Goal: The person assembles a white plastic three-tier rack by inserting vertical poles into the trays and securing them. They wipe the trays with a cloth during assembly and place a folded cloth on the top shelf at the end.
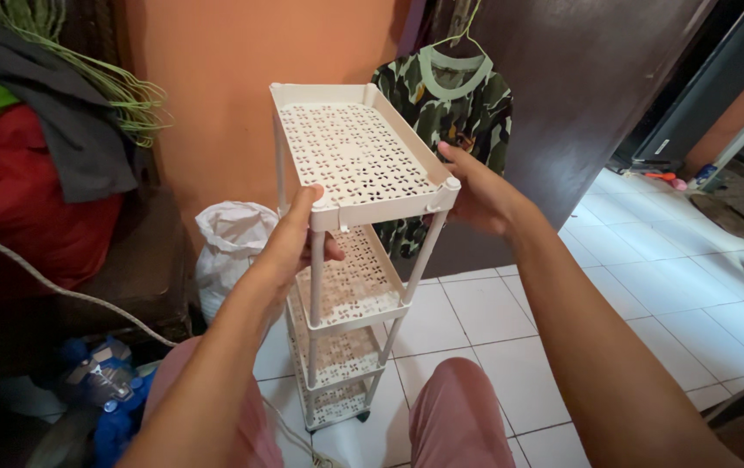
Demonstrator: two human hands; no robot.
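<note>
With the left hand (290, 247) and right hand (474, 192) closed only on the top tier of the white tiered rack (350, 251), uneven pressure may tip it or separate its push-fit posts.

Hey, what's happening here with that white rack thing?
A person seated over a white tiled floor holds a tall white plastic shelf rack by its top tier. The left hand grips the near left corner post, thumb on the tray edge; the right hand steadies the right rim. The rack has four perforated tiers, and its foot stands on the tiles. Behind it, a camouflage shirt hangs on a hanger, and a white sack sits against the orange wall.
</note>
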